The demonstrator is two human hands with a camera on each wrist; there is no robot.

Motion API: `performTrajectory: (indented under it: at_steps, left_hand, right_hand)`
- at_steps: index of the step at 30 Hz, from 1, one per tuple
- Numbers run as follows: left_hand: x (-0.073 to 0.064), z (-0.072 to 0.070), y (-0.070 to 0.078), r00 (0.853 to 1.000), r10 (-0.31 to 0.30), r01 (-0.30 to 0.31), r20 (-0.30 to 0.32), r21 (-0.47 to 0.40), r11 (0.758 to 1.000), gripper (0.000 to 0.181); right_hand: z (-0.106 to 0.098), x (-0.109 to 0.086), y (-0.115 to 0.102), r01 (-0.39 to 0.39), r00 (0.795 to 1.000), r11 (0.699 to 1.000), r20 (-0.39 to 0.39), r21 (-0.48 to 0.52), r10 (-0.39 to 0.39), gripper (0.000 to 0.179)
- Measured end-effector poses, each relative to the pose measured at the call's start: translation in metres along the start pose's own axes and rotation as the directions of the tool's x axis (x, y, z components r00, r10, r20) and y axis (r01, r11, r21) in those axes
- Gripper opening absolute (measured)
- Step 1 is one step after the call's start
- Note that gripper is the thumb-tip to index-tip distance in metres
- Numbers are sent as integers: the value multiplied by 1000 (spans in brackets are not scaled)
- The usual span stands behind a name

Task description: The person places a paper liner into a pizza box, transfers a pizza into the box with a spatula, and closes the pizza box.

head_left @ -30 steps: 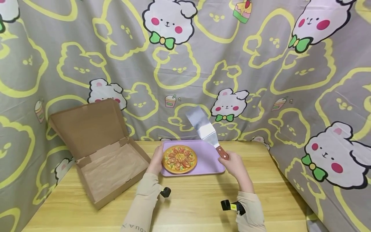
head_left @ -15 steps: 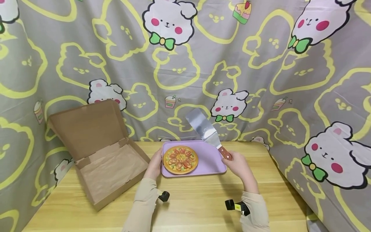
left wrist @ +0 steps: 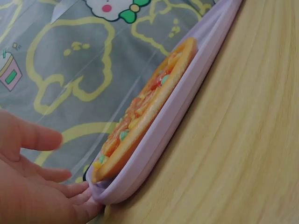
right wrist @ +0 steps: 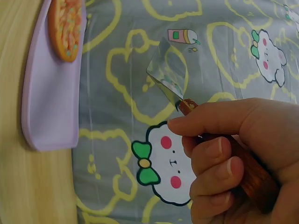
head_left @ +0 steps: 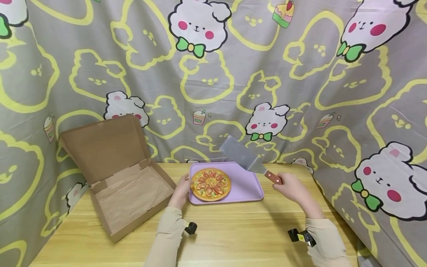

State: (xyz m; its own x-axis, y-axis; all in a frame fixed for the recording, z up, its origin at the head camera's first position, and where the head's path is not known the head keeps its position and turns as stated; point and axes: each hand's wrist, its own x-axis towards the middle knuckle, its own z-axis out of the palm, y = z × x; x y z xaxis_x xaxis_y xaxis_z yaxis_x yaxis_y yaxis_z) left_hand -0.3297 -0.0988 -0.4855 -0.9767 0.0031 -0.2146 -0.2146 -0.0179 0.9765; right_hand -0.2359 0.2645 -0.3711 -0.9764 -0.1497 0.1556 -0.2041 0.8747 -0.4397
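The fingers (right wrist: 217, 172) of the right hand (head_left: 291, 186) are curled round the brown wooden handle of a spatula with a broad, flat metal blade (head_left: 241, 154), the thumb side towards the blade, probably for steady control of its angle; the blade hangs in the air, near the far long edge of a lilac rectangular tray (head_left: 247, 187). The left hand (head_left: 180, 190) has loosely extended fingers, thumb well apart, the fingertips touching the tray's left end, perhaps to steady it. The tray lies by the far edge of the pale wooden tabletop (head_left: 233, 231), and a round, topped pizza (head_left: 211, 184) lies flat at its left end. Left of that, towards the tabletop's left edge, stands a brown cardboard box (head_left: 131, 196), its lid leaning back, leaving the interior reachable.
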Motion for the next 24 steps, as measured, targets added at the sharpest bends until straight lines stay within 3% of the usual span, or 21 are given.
performTrajectory:
  at_steps: [9, 15, 18, 24]
  left_hand:
    - [-2, -4, -4, 999, 39, -38, -7, 139, 990, 68]
    - [-4, -3, -6, 999, 47, -46, -4, 155, 987, 71]
    - [-3, -3, -6, 999, 47, -46, -7, 144, 989, 70]
    - [-2, -4, -4, 998, 55, -54, -2, 140, 989, 68]
  right_hand:
    - [-15, -4, 5, 27, 999, 997, 23, -78, -25, 11]
    - [-33, -3, 9, 52, 988, 993, 148, -110, -35, 13]
    - [-46, 4, 11, 38, 965, 993, 263, -108, -8, 10]
    - [-66, 21, 11, -15, 867, 993, 493, -119, 72, 5]
